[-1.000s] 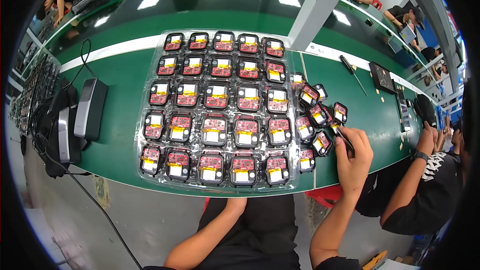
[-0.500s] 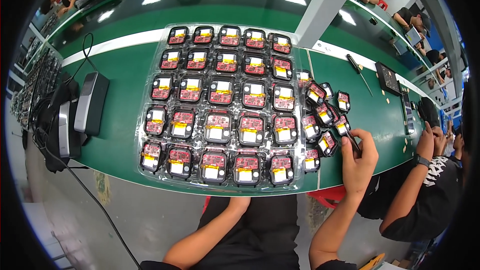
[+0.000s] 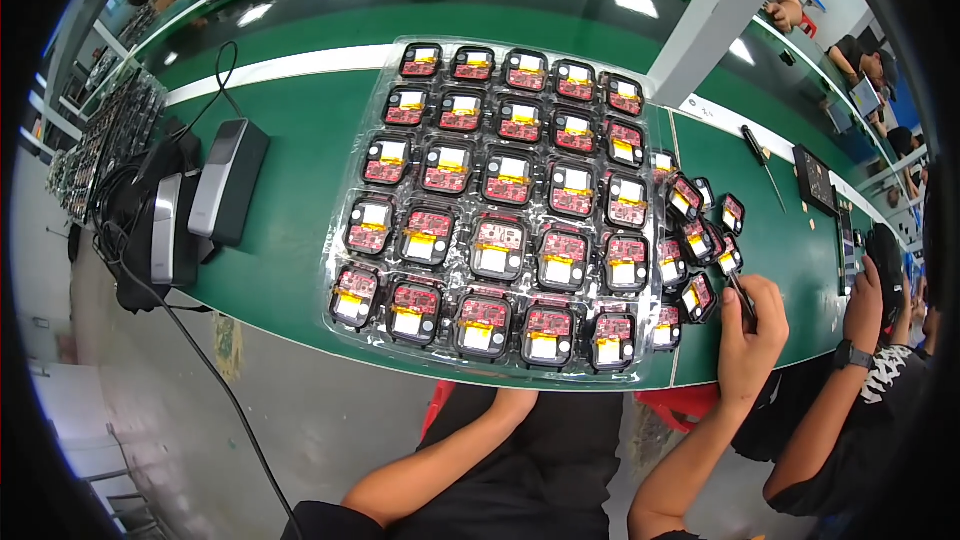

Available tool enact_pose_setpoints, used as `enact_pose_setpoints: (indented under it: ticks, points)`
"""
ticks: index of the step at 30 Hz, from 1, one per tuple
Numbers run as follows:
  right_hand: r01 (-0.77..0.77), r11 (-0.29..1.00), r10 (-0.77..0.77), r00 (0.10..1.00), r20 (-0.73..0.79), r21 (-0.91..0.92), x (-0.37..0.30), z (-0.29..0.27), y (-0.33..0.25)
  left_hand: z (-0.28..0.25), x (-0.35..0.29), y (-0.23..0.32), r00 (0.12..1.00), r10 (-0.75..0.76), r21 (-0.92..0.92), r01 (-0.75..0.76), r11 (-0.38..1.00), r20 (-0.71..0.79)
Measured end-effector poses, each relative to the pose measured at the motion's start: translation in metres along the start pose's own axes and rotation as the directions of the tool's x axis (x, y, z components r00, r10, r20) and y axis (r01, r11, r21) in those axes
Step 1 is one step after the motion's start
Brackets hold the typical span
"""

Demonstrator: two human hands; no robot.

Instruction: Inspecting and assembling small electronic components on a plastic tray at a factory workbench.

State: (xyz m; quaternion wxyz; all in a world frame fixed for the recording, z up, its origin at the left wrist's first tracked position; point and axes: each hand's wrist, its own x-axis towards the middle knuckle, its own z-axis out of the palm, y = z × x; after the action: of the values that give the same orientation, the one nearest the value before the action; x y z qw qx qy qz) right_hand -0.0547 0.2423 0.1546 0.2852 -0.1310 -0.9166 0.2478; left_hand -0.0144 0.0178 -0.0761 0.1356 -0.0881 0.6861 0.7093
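My right hand is closed around a slim dark tool that looks like tweezers. Its tip is at the lower edge of a small black watch-like case with a red circuit board, in a loose pile right of the tray. Whether tip and case touch, I cannot tell. A clear plastic tray holds rows of similar square cases, each with a red board, yellow strip and white block. My left hand is at the table's front edge below the tray; its fingers are hidden under the edge.
Two grey-black box devices with cables stand at the left. A screwdriver and a black box lie at the right. A grey post rises behind the tray. A co-worker's arm is close on the right.
The whole view has shifted, so the tray and table appear farther right. My right hand keeps its tool beside the same case in the pile, its tip slightly lower.
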Motion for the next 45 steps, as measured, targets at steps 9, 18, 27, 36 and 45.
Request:
enact_pose_setpoints:
  ticks: [9, 18, 27, 36, 45]
  points:
    - [0.010, 1.000, -0.010, 1.000, -0.008, 0.008, 0.004, -0.002, -0.002, -0.001, 0.004, -0.020, 0.995, -0.038, 0.105, 0.029, 0.994, 0.091]
    - [-0.028, 0.999, 0.027, 0.999, -0.045, -0.022, 0.003, -0.006, 0.001, -0.013, 0.012, -0.043, 0.977, -0.202, -0.384, 0.212, 0.899, 0.068]
    - [-0.282, 0.887, 0.208, 0.950, -0.231, -0.365, 0.024, -0.022, 0.039, -0.004, 0.013, 0.029, 0.948, -0.243, -0.164, 0.279, 0.946, 0.207]
    - [-0.315, 0.867, 0.281, 0.949, -0.141, -0.387, 0.026, -0.030, 0.047, 0.008, 0.003, 0.107, 0.892, -0.313, 0.091, 0.300, 0.950, 0.325]
    - [0.162, 0.983, -0.150, 0.979, -0.135, 0.084, -0.066, -0.054, -0.009, -0.025, -0.042, 0.157, 0.867, 0.105, 0.442, -0.348, 0.827, 0.487]
